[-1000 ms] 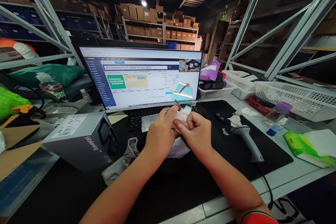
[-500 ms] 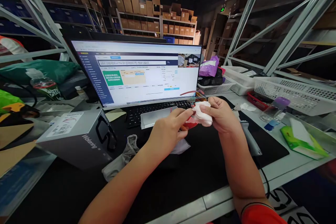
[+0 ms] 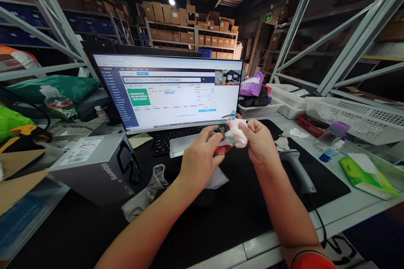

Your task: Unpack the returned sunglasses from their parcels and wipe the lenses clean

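Observation:
In front of the monitor, my left hand (image 3: 200,153) is closed, its fingers and thumb pinching a pair of glasses with reddish tinted lenses (image 3: 224,149). My right hand (image 3: 260,143) is closed on a crumpled white tissue (image 3: 237,133), pressed against the glasses. The tissue and my fingers hide much of the glasses. Below my left wrist lies a grey cloth pouch (image 3: 142,199), partly behind my forearm. A whitish sheet or bag (image 3: 217,178) rests on the black mat under my hands.
A grey box (image 3: 91,176) stands at the left, before a drink bottle (image 3: 59,103). The monitor (image 3: 173,92) and keyboard (image 3: 162,138) are ahead. To the right lie a handheld scanner (image 3: 298,170), a green tissue pack (image 3: 368,174) and white baskets (image 3: 350,119).
The tissue and my right hand have shifted slightly left and down in the picture. The glasses are turned a little, and more of the scanner shows. Both hands keep their hold.

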`<control>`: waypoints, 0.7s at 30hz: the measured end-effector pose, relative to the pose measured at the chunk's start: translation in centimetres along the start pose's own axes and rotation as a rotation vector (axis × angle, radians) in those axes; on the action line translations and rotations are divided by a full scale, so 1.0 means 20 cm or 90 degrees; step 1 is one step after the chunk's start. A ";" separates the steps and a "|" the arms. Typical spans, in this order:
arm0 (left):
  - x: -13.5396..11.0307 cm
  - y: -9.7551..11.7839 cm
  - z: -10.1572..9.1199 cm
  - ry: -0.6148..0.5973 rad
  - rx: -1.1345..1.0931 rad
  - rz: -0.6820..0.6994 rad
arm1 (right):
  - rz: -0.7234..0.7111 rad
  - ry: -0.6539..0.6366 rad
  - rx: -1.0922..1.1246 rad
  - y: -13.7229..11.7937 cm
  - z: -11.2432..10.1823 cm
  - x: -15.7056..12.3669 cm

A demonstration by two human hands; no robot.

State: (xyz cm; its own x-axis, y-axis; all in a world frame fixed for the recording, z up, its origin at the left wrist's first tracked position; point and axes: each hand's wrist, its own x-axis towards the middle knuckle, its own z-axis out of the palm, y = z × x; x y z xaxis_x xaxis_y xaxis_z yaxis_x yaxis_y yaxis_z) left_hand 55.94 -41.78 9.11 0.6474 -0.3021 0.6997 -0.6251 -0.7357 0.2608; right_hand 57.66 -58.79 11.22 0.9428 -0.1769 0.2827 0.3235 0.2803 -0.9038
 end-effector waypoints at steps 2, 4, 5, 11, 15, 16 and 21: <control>0.00 -0.01 0.00 0.044 0.034 -0.027 | -0.026 -0.004 -0.058 0.05 0.08 -0.07; -0.01 -0.03 0.00 0.080 0.070 -0.048 | -0.085 0.007 -0.174 0.10 0.15 -0.13; -0.01 -0.03 0.00 0.091 0.081 -0.054 | -0.129 0.019 -0.239 0.11 0.17 -0.15; -0.01 -0.03 0.00 0.101 0.018 0.008 | -0.153 -0.011 -0.294 0.05 0.11 -0.15; 0.00 -0.04 -0.01 0.128 -0.044 0.125 | -0.100 -0.053 -0.242 -0.05 0.01 -0.14; 0.00 -0.04 -0.02 0.135 -0.040 0.160 | -0.089 -0.056 -0.218 -0.07 -0.01 -0.15; 0.02 -0.06 -0.06 0.130 -0.017 0.277 | -0.035 -0.040 -0.051 -0.17 -0.11 -0.12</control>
State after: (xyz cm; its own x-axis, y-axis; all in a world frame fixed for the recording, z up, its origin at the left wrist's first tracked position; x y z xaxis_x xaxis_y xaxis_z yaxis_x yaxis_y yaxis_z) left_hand 56.32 -40.32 9.86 0.2262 -0.4515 0.8631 -0.8319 -0.5506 -0.0700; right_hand 54.06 -61.36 12.86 0.9280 -0.1302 0.3490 0.3691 0.1951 -0.9087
